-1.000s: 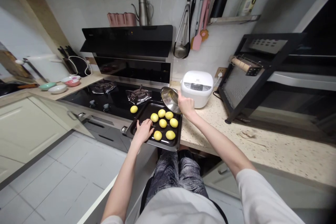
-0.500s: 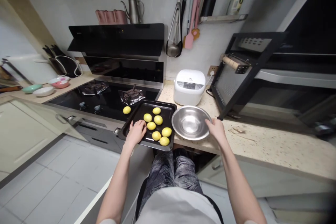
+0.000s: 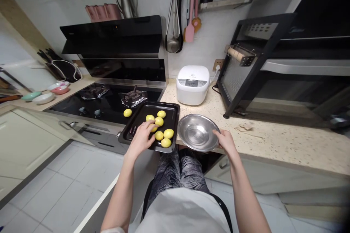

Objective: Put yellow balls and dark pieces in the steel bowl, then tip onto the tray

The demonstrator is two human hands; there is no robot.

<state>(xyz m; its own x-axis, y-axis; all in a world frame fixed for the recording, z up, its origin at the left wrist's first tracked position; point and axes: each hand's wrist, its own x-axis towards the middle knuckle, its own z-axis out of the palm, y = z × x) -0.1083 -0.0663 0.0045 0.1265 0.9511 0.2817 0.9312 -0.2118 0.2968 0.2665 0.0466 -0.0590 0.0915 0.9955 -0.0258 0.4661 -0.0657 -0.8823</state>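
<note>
Our left hand (image 3: 140, 137) reaches onto the black baking tray (image 3: 138, 118) just left of the frame's centre. Its fingers are loosely spread, and their tips rest on 1 of the yellow dough balls (image 3: 168, 133) in the middle of the tray. We cannot tell whether they have closed on it. We count 7 balls on the tray (1 half hidden under the fingers). 1 stray ball (image 3: 127, 112) lies off the tray on the black hob (image 3: 109, 103), just beyond the tray's upper-left corner.

Our right hand (image 3: 225, 140) grips the near right rim of the steel bowl (image 3: 197, 136), thumb over the edge. The bowl looks empty and sits on the speckled bench (image 3: 273, 145), touching or nearly touching the tray's right side and jutting a little past the bench edge.

We judge the step in hand to be sorting the balls on the tray while the bowl is steadied. Moving a ball calls for a light pinch, since the dough looks soft enough to dent, and for care not to nudge its close neighbours. The bowl wants a firm hold while it overhangs.

A white rice cooker (image 3: 193, 84) stands above the bowl in the frame.
</note>
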